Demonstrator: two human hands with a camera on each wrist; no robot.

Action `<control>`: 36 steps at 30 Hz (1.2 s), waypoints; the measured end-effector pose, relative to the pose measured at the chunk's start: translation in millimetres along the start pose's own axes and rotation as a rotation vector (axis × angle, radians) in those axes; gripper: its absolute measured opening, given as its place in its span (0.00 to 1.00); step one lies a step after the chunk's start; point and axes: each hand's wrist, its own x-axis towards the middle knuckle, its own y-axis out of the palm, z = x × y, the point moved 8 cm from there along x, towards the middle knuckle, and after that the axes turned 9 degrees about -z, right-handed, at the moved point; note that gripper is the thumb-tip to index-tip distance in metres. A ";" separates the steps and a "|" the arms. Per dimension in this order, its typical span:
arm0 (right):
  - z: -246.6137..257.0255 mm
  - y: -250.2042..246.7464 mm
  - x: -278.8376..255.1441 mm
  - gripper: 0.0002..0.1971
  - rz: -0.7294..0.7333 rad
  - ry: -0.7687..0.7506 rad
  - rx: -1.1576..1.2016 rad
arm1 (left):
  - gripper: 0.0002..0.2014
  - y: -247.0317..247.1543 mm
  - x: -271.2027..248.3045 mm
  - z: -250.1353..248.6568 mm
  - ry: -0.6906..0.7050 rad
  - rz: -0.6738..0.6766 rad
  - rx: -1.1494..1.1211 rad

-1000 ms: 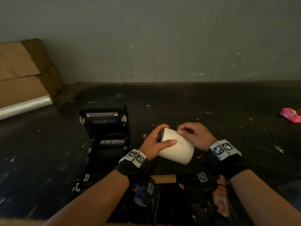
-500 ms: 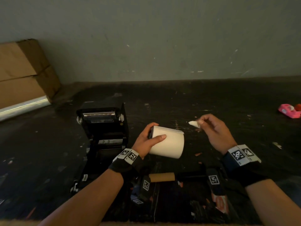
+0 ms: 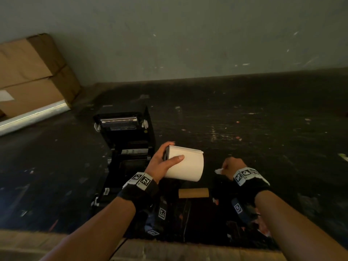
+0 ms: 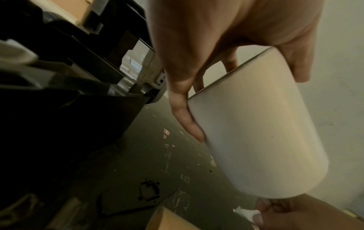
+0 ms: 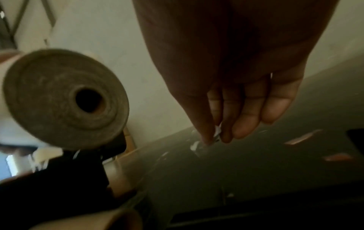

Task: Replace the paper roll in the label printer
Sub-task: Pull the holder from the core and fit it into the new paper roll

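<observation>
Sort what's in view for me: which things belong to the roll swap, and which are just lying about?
Job:
new roll, held by left hand
printer, lid open
torn scrap, pinched by right hand
empty core, lying on the table

Lying about:
cardboard boxes
paper bits scattered on the table

Smooth matt white paper roll (image 3: 185, 167), brown cardboard core (image 3: 194, 192), black plastic printer (image 3: 126, 140), scuffed dark tabletop (image 3: 244, 129).
</observation>
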 end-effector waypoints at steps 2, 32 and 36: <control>6.0 5.7 0.6 0.11 0.039 -0.003 -0.073 | 0.20 -4.0 -0.8 2.8 -0.001 -0.012 -0.009; -125.7 6.5 -46.6 0.26 -0.037 0.134 0.438 | 0.26 48.0 16.9 -3.0 0.032 0.134 0.022; -120.0 21.6 -46.3 0.23 -0.013 0.138 0.398 | 0.25 51.7 14.3 -3.5 0.027 0.145 0.021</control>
